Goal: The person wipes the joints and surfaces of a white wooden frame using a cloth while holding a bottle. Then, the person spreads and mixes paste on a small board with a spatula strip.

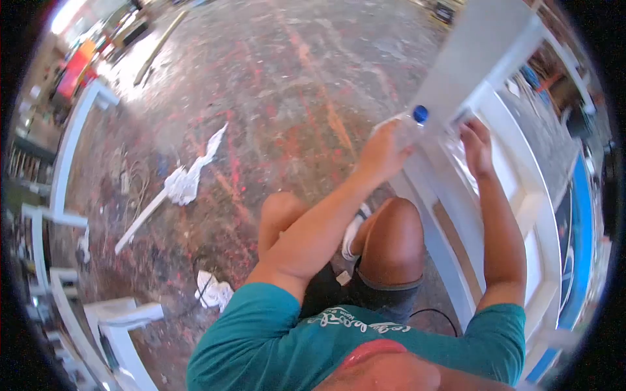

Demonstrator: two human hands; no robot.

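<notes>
My left hand [385, 153] is wrapped round a clear plastic bottle with a blue cap [420, 114], held beside a white-painted frame [541, 251]. The bottle's body is mostly hidden by my fingers and blurred. To its right, my right hand [476, 146] is closed with bent fingers at the inner edge of the frame. A small pale, blurred thing shows at its fingertips; I cannot make out what it is. Behind both hands rises a broad grey-white panel [479, 49] that adjoins the frame.
On the paint-stained floor [280, 85] lie a white stick [140, 221] with crumpled white cloth [182, 186] and another white rag [214, 291]. White frame pieces [72, 143] stand along the left. A long plank [160, 45] lies farther off. A blue-edged panel [580, 228] is at right.
</notes>
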